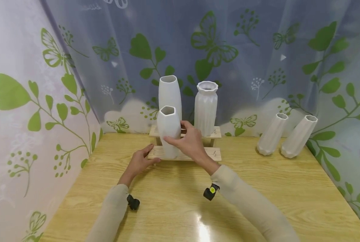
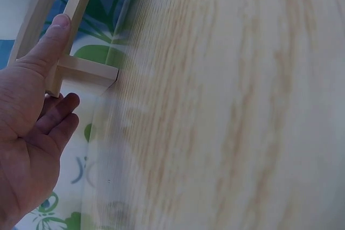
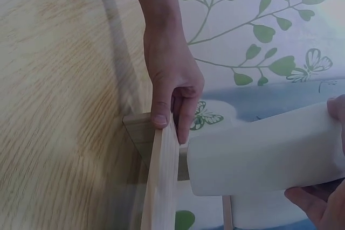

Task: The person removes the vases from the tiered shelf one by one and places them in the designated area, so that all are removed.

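Observation:
A small white faceted vase (image 1: 168, 129) stands on the lower step of a two-step wooden stand (image 1: 211, 153) at the back of the table. My right hand (image 1: 180, 134) grips this vase round its middle, thumb in front, fingers behind. In the right wrist view the vase (image 3: 264, 154) fills the lower right, with my right fingers (image 3: 318, 203) under it. My left hand (image 1: 146, 156) holds the left end of the lower step. Its thumb lies on top of the slat (image 2: 89, 71) and its fingers curl under the end, as the right wrist view shows for the left hand (image 3: 172, 95).
A tall smooth white vase (image 1: 169, 92) and a ribbed white vase (image 1: 205, 109) stand on the upper step. Two more white vases (image 1: 272, 134) (image 1: 299, 136) lean at the back right against the leaf-printed curtain (image 1: 258, 50). The wooden table (image 1: 180, 208) spreads in front.

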Tool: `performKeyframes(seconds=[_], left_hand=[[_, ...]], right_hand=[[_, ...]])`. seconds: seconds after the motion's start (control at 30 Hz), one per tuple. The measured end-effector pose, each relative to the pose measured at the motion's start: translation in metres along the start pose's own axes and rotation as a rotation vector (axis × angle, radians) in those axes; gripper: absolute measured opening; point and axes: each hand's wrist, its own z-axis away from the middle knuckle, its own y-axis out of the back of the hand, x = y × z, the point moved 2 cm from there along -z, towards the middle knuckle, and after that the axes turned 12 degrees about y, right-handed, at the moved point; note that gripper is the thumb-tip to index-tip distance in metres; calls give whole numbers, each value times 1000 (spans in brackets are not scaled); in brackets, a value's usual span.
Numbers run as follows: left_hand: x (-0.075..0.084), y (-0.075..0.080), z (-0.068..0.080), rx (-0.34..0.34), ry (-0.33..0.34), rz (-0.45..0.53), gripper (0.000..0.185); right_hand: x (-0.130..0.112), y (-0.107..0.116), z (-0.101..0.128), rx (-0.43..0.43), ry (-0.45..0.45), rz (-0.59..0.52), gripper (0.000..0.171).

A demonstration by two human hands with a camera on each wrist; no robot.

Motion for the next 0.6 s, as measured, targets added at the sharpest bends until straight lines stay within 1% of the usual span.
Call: performKeyframes(seconds=[0.1,0.23,0.27,0.37,0.5,0.6], left_hand=[[14,3,7,-13,0,0,87],[35,5,21,-35,-8,-15,79],[37,5,22,-35,-11,-22,79],[39,5,23,-37,-5,-35,78],[35,4,19,-34,-9,-37,78],[22,2,12,-28,-10,-27,80]], right_hand=[[0,7,1,7,1,-5,74],[-1,16,5,8,-9,5,77],[-2,18,5,9,-12,8,77],[-2,25,7,21,-10,18,77],[-2,33,10,36,2,37,75],[-1,39,14,33,4,48,74]])
